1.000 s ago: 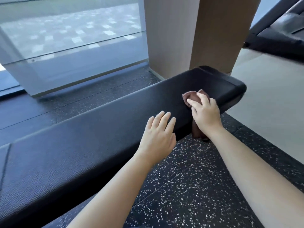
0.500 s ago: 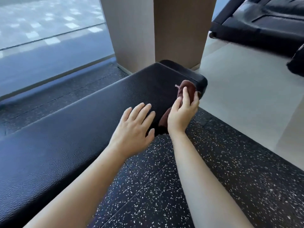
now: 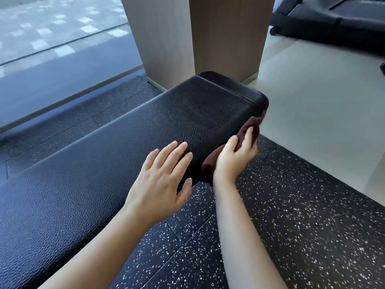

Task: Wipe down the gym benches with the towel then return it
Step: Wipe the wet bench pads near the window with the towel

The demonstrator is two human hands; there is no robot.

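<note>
A long black padded gym bench (image 3: pixel 129 147) runs from the lower left to the middle of the view. A dark maroon towel (image 3: pixel 251 127) is pressed against the near side edge of the bench, close to its far end. My right hand (image 3: pixel 235 157) covers the towel and holds it against that side with fingers bent over the cloth. Part of the towel shows below the hand at the bench's lower edge. My left hand (image 3: pixel 164 176) rests flat on the bench top with straight, spread fingers, just left of the right hand.
A tan square pillar (image 3: pixel 200 36) stands right behind the bench's far end. A glass wall (image 3: pixel 58 38) runs along the left. Black speckled rubber flooring (image 3: pixel 291 215) lies under me, pale floor (image 3: pixel 323 97) to the right. A dark machine base (image 3: pixel 333 17) sits at the upper right.
My right hand slid the towel off the bench top, down onto the near side edge and toward the far end. My left hand stayed flat on the top. My view moved closer.
</note>
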